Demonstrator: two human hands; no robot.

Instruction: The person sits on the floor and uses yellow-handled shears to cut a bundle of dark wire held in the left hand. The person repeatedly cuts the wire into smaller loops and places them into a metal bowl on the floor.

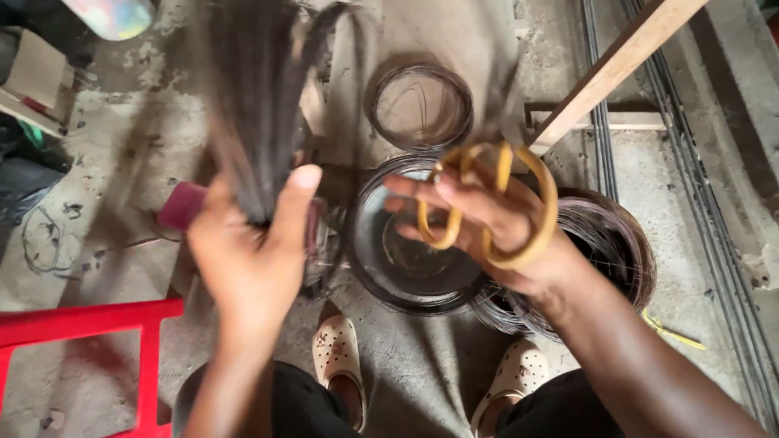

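— Dark steel first: from the head camera we see our left hand [251, 251] clamped around a blurred bundle of thin dark cut wires [247, 105], thumb pressed across the front, the bundle standing up past the top edge.

— And our right hand [487, 223]?

— Its fingers are hooked through yellow rubber bands [519, 203], stretching them into loops above the black wire coil [410, 243] on the concrete floor [406, 381].

— Around that?

— A smaller thin wire coil [419, 105] lies farther off, a rusty brown coil [604, 243] sits at our right wrist, a red plastic stool [97, 324] at left, a wooden plank [617, 65] leaning in from upper right, and our cream perforated clogs [339, 357] below.
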